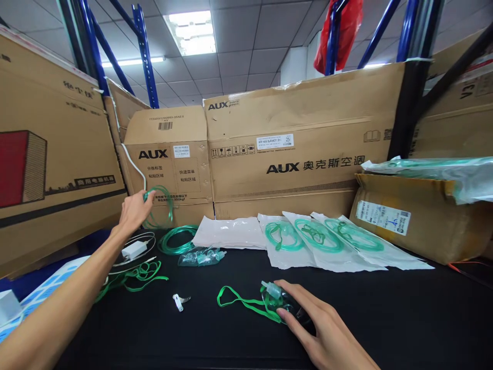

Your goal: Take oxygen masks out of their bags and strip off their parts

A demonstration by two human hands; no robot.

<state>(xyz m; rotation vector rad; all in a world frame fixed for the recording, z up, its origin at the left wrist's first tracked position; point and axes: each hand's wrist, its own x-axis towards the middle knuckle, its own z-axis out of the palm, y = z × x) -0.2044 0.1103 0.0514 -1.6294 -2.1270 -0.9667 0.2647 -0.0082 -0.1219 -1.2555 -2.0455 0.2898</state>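
At the far left, my left hand (135,209) is closed on a loop of green tubing (170,205), held up in front of a cardboard box. Below it, another coil of green tubing (166,244) lies on the black table. My right hand (325,321) grips a clear oxygen mask (296,307) at the front of the table, thumb on the near side and fingers over the far side. The mask's pale connector (271,289) points away to the left. A green elastic strap (246,301) trails leftward from the mask.
Behind stand several packs with coiled tubing (283,259), a white pack (229,232) and a small clear bag (200,257). Green straps (142,272), a white adapter (134,250) and a small white clipper (178,303) lie left. Cardboard boxes (246,115) wall the back; an open box (419,241) stands right.
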